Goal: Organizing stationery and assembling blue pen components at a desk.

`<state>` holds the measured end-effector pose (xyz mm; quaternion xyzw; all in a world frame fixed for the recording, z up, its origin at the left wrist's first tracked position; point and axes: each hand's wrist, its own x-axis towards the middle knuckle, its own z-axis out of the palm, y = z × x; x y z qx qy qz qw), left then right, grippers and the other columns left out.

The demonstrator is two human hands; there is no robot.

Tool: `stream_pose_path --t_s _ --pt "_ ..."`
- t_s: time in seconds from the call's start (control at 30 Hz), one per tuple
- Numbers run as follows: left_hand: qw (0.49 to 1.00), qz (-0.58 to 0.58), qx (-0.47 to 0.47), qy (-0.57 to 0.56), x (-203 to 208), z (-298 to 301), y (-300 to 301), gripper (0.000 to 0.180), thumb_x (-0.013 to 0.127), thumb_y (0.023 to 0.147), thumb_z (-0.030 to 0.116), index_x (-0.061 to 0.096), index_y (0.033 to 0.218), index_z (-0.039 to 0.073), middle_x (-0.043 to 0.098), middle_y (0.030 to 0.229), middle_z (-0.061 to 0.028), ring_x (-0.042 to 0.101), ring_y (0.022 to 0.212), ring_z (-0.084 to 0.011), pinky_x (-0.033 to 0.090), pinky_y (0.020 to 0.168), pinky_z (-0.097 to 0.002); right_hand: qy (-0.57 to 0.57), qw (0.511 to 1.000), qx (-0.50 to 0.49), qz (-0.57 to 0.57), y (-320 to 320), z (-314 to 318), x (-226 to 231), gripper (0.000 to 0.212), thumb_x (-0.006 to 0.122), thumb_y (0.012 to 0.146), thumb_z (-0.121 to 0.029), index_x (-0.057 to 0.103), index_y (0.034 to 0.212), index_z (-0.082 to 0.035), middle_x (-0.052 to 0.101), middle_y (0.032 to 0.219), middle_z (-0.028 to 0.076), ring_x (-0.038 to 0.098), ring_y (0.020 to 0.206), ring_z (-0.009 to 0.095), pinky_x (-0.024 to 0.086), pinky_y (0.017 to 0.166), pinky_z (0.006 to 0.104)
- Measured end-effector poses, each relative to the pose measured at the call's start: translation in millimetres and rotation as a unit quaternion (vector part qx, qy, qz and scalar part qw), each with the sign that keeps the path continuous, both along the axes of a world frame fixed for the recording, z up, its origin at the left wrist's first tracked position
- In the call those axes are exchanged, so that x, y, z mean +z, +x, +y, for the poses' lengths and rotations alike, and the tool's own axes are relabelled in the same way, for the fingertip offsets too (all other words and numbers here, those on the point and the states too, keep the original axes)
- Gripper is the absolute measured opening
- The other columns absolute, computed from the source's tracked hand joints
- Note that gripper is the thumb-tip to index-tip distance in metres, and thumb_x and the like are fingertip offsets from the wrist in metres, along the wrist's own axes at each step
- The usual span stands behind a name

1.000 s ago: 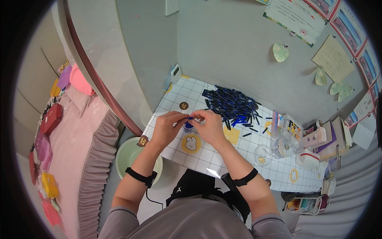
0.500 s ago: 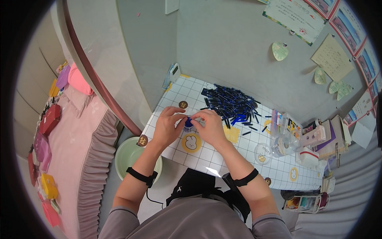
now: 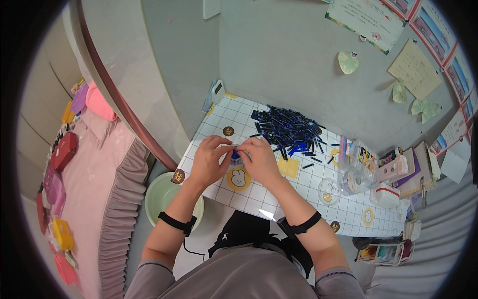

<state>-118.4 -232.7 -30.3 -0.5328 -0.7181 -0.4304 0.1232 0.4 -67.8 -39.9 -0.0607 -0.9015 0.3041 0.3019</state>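
A small clear jar with deep blue contents stands on the white gridded tabletop. Over its top, my left hand comes in from the left, thumb and forefinger pinched together at the rim. My right hand meets it from the other side, also in a pinch. The fingertips nearly touch each other and hide whatever is between them. Just beyond my right hand lies a big heap of dark blue, pen-cartridge-like tubes, with several strays at its near right edge.
Clear plastic containers and a round clear lid occupy the table's right part. Notebooks stand beyond them. Below the table's left edge sits a pale green basin. A pink-covered bed is at far left.
The fingertips of both hands have drawn slightly closer together over the jar. The jar and the heap stay in place, and the view shifts a little.
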Motion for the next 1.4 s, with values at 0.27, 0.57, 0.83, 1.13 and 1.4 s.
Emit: stream_pose_path --t_s 0.27,0.57,0.83,1.13,1.4 --pt "0.998 0.022 0.037 -0.035 -10 -7 -3 0.015 0.079 0.084 0.003 0.083 0.098 0.006 0.077 0.112 -0.0084 0.069 0.112 -0.0323 0.055 0.098 -0.0452 0.002 1.0 0.018 0.004 7 -7 7 0.012 0.083 0.089 -0.01 0.082 0.1 -0.009 0.071 0.109 0.007 0.064 0.104 0.032 0.055 0.093 0.0423" --pt "0.999 0.03 0.026 0.0 5 5 9 0.013 0.08 0.084 -0.001 0.081 0.097 0.004 0.077 0.111 -0.0102 0.07 0.108 -0.0348 0.057 0.094 -0.0454 0.013 1.0 -0.014 0.0 16 -4 8 0.013 0.082 0.089 -0.009 0.082 0.102 -0.007 0.07 0.109 0.008 0.063 0.105 0.032 0.054 0.091 0.0427" --pt "0.998 0.012 -0.06 0.033 27 55 50 0.025 0.078 0.087 -0.003 0.077 0.111 0.003 0.075 0.113 -0.0124 0.069 0.108 -0.0363 0.057 0.093 -0.0463 0.022 0.987 -0.159 -0.006 66 61 11 0.026 0.072 0.096 -0.004 0.076 0.121 -0.005 0.065 0.125 0.015 0.061 0.114 0.038 0.053 0.1 0.0457" --pt "0.977 0.079 -0.155 -0.123 -48 131 92 0.043 0.069 0.101 0.014 0.064 0.139 -0.005 0.061 0.151 -0.0239 0.056 0.143 -0.0422 0.044 0.122 -0.0491 0.137 0.965 -0.188 -0.125 112 130 -24 0.048 0.071 0.09 0.001 0.068 0.138 0.003 0.063 0.147 0.018 0.058 0.134 0.04 0.049 0.117 0.045" --pt "0.963 0.076 -0.113 -0.232 -43 140 106 0.045 0.071 0.1 0.019 0.066 0.136 -0.006 0.06 0.152 -0.0218 0.055 0.144 -0.0381 0.043 0.123 -0.0459 0.088 0.974 -0.165 -0.131 125 131 -27 0.03 0.07 0.095 -0.001 0.075 0.124 0.001 0.067 0.14 0.014 0.062 0.126 0.037 0.053 0.11 0.0428"
